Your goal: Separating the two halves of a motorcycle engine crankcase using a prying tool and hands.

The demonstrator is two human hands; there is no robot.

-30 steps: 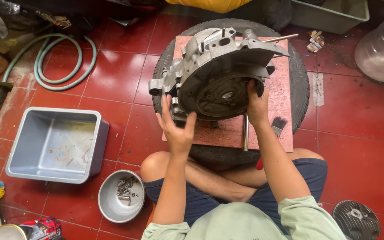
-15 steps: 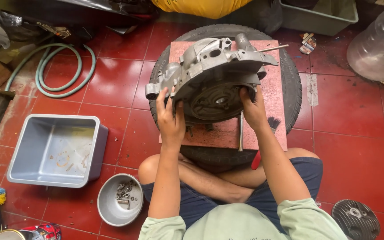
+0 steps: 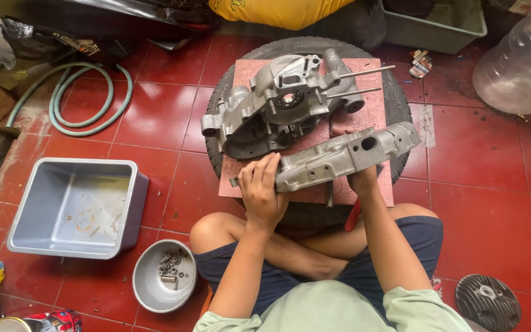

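I sit cross-legged on the floor before a black tyre (image 3: 401,101) topped with a pink board (image 3: 250,178). One grey metal engine case half (image 3: 278,104) with two long studs rests on the board. A second case half (image 3: 339,157) is lifted off it and tilted toward me. My left hand (image 3: 262,187) grips its left end. My right hand (image 3: 364,179) holds it from underneath at the right, mostly hidden by the casting.
A grey plastic tub (image 3: 75,206) and a metal bowl (image 3: 149,289) of several bolts sit at my left. A green hose (image 3: 75,98) coils at far left. A clear water jug (image 3: 517,61) stands at right; a finned cylinder head (image 3: 487,301) lies near my right knee.
The two case halves were joined and stood on edge. Now they are apart: one lies on the board, the other is pulled toward me in both hands.
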